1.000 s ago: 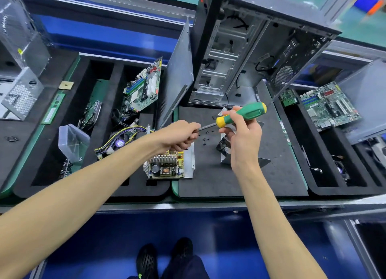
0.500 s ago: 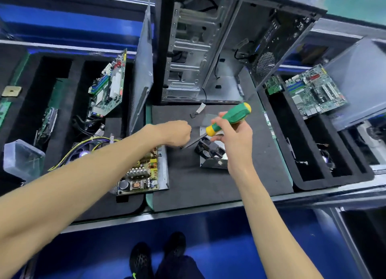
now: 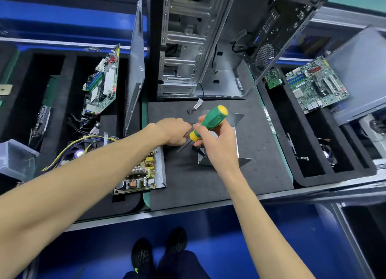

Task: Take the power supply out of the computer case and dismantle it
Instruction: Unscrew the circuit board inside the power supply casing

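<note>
At mid-frame our right hand (image 3: 217, 145) grips a green-and-yellow screwdriver (image 3: 205, 125) over the bent metal power supply cover (image 3: 240, 120) on the black foam mat (image 3: 208, 180); our left hand (image 3: 174, 132) is curled beside it, what it holds we cannot tell. The bared power supply board (image 3: 144, 172) lies lower left of centre, overlapping the left foam tray (image 3: 62, 69), which holds a motherboard (image 3: 102, 82) standing on edge. The right-hand tray (image 3: 296, 174) holds another motherboard (image 3: 315, 84), and the open computer case (image 3: 219, 38) stands at top centre.

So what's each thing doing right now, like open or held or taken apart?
Computer case: upright, side open.
Screwdriver: gripped by right hand, tip down.
Left hand: fingers curled beside the shaft.
Power supply board: bare, lying flat.
Metal cover: off, on the mat.
</note>
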Available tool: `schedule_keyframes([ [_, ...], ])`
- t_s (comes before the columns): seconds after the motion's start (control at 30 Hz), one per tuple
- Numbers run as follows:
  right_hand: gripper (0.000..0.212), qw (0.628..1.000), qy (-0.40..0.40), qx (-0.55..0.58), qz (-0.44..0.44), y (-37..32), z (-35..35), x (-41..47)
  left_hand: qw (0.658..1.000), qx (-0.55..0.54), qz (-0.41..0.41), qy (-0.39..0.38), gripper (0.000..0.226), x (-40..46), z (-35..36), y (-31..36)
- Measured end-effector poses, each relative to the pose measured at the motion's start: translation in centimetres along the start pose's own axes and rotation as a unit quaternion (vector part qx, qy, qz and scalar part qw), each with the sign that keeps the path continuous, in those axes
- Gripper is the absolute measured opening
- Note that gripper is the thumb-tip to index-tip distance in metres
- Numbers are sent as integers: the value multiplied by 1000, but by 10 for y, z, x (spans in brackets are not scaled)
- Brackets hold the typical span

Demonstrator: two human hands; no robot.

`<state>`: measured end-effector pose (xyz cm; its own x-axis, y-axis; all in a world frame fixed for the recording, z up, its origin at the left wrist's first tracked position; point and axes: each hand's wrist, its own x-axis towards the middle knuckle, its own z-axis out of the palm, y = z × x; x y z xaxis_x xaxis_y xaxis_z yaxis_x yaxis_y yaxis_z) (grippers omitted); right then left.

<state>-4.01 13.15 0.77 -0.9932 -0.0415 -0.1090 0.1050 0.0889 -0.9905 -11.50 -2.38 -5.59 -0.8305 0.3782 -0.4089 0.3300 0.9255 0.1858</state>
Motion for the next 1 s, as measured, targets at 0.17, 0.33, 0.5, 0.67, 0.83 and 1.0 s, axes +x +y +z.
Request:
schedule_keyframes([
  [0.17, 6, 996, 37, 63, -60, -23, 5, -5, 981, -130, 8, 141, 19, -47, -31, -12],
  [0.33, 18, 990, -25, 80, -114, -48, 41, -18, 921, -265, -57, 279, 20, -124, -22, -38],
  [0.5, 21, 978, -129, -81, -145, -26, 87, -45, 846, -361, -167, 355, 7, -198, 39, -56],
  [0.67, 28, 958, -195, -146, -151, 11, 114, -70, 819, -459, -258, 229, 32, -231, 90, -69],
  [0.83, 33, 945, -198, -181, -185, 36, 121, -83, 741, -623, -232, 98, 37, -237, 116, -63],
  [1.0, 33, 931, -195, -224, -211, 50, 120, -88, 733, -637, -208, 118, 41, -238, 126, -60],
])
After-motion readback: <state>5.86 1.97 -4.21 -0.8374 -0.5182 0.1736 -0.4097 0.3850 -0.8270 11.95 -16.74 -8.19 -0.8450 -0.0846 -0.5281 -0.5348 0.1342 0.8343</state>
